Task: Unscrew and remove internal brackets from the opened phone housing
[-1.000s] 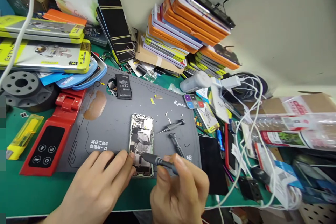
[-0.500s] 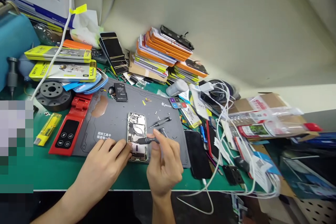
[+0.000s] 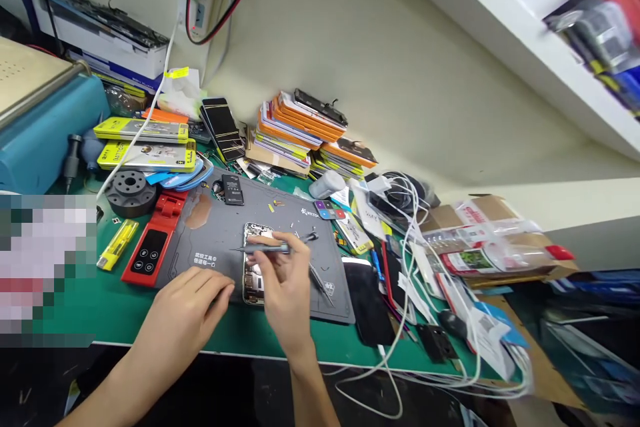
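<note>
1. The left hand (image 3: 193, 310) lies palm down at the near side of the green desk (image 3: 107, 310). Its fingers are loosely spread and hold nothing, and the fingertips rest on the grey mat (image 3: 210, 240), just beside the lower left corner of the phone.
2. The right hand (image 3: 283, 280) is closed on a thin screwdriver (image 3: 263, 248), pinched between thumb and fingers. The tool sits nearly level above the phone, with its tip pointing left past the phone's left edge.
3. The phone (image 3: 253, 280) lies flat on the mat with its cover off and its inner parts showing. The right hand hides much of its middle.
4. A second screwdriver (image 3: 320, 283) lies on the mat right of that hand, slanting toward the near right corner. A third screwdriver (image 3: 306, 238) lies just beyond the fingers.
5. A black screen (image 3: 367, 300) lies at the mat's right edge, with tangled white cables (image 3: 410, 247) further right.
6. Left of the mat sits a red pad (image 3: 153, 250) with round buttons.
7. Farther back, a small battery (image 3: 233, 189) rests near the mat's far edge — behind it, a stack of boxes (image 3: 300, 127) stands by the wall.
</note>
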{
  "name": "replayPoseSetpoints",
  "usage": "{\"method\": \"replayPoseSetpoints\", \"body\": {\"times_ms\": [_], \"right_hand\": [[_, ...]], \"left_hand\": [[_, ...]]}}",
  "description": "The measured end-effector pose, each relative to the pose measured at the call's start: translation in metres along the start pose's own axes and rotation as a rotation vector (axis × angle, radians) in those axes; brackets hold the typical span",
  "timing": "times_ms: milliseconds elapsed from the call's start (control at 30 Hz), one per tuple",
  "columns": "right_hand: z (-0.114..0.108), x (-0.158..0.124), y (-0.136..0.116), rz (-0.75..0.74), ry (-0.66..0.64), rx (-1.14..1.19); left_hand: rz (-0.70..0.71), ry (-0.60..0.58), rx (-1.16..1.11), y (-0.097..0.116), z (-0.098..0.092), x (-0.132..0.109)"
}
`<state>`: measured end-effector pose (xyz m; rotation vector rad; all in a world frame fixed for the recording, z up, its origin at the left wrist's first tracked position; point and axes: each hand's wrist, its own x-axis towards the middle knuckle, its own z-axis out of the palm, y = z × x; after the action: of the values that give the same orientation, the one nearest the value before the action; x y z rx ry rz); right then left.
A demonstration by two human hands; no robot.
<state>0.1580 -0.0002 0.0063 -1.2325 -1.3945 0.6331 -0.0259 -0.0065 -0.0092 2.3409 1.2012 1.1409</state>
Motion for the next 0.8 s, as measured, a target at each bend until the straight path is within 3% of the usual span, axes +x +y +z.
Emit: {"method": "replayPoseSetpoints", "body": {"times_ms": [100, 367, 600, 800], "right_hand": [[0.009, 0.001, 0.006, 0.027, -0.069, 0.015], [0.008, -0.001, 0.013, 0.031, -0.012, 0.028], [0.007, -0.011, 0.003, 0.074, 0.168, 0.263], [0.011, -0.02, 0.002, 0.236, 0.015, 0.406]], "left_hand": [[-0.023, -0.016, -0.07, -0.005, -0.005, -0.001], [-0.11, -0.026, -0.216, -0.006, -0.007, -0.006], [-0.252, -0.01, -0.306, -0.005, -0.01, -0.012], [-0.247, -0.017, -0.41, -0.008, -0.012, -0.015]]}}
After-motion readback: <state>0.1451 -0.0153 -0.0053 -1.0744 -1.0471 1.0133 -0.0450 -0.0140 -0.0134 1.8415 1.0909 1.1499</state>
